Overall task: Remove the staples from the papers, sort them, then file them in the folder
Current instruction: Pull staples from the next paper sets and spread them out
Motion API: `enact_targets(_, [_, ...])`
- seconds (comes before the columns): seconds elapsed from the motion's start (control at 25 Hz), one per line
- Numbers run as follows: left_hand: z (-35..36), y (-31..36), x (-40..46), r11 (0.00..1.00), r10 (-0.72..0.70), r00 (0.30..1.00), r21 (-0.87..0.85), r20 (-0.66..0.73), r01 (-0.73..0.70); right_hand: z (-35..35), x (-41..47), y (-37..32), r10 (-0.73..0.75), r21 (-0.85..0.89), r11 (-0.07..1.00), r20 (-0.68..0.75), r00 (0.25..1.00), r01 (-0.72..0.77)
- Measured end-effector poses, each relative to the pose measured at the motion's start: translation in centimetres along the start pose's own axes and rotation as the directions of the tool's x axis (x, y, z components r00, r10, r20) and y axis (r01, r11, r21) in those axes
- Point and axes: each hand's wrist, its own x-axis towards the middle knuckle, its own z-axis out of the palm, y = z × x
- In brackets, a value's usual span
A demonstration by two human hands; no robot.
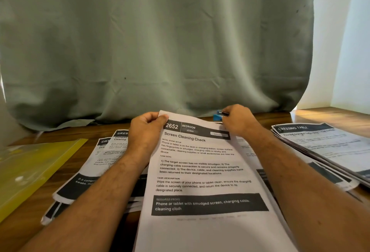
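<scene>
The left hand (pixel 147 129) pinches the top left corner of the "Screen Cleaning Check" sheet (pixel 200 171), thumb on its front. The right hand (pixel 237 119) is at the top right corner and grips a blue staple remover (pixel 217 117). On the wooden surface (pixel 320 115) lie a yellow folder (pixel 30 167) at the left, loose sheets (pixel 96 163) beside it, and a paper stack (pixel 328 145) at the right. A green curtain (pixel 156 41) hangs behind.
</scene>
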Motion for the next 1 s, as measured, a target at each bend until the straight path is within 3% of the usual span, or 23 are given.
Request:
enact_targets(0.16, [-0.2, 0.6, 0.2, 0.979, -0.162, 0.987, 0.123, 0.001, 0.16, 0.9, -0.6, -0.2, -0.033, 0.092, 0.995, 0.102, 0.994, 0.024])
enact_targets(0.28, [-0.7, 1.2, 0.3, 0.929, -0.33, 0.944, 0.183, 0.011, 0.323, 1.4, -0.7, -0.9, -0.017, 0.14, 0.99, 0.09, 0.996, 0.004])
enact_targets(0.36, [-0.9, 1.2, 0.3, 0.91, -0.379, 0.925, 0.19, 0.026, 0.368, 1.6, -0.5, -0.6, 0.019, 0.08, 0.997, 0.045, 0.999, -0.023])
enact_targets(0.48, [-0.9, 0.6, 0.3, 0.904, -0.275, 0.958, 0.362, 0.082, 0.228, 1.7, -0.3, 0.5, 0.066, -0.045, 0.997, 0.006, 0.998, -0.066])
enact_targets(0.56, [-0.6, 0.4, 0.3, 0.909, -0.222, 0.969, 0.383, 0.107, 0.166, 1.8, -0.3, 1.0, 0.104, -0.122, 0.988, 0.063, 0.993, -0.096])
enact_targets(0.76, [-0.6, 0.5, 0.3, 0.903, -0.264, 0.961, 0.373, 0.085, 0.215, 2.6, -0.1, 1.5, 0.156, -0.163, 0.978, 0.156, 0.975, -0.131])
enact_targets(0.88, [-0.7, 0.3, 0.5, 0.909, -0.236, 0.968, 0.371, 0.09, 0.187, 1.9, -0.2, 1.2, 0.114, -0.041, 0.993, 0.088, 0.99, -0.111])
enact_targets(1.0, [-1.3, 1.0, 0.7, 0.924, -0.199, 0.979, 0.339, 0.036, 0.175, 0.5, -0.8, -0.1, 0.025, 0.24, 0.971, -0.092, 0.995, -0.002])
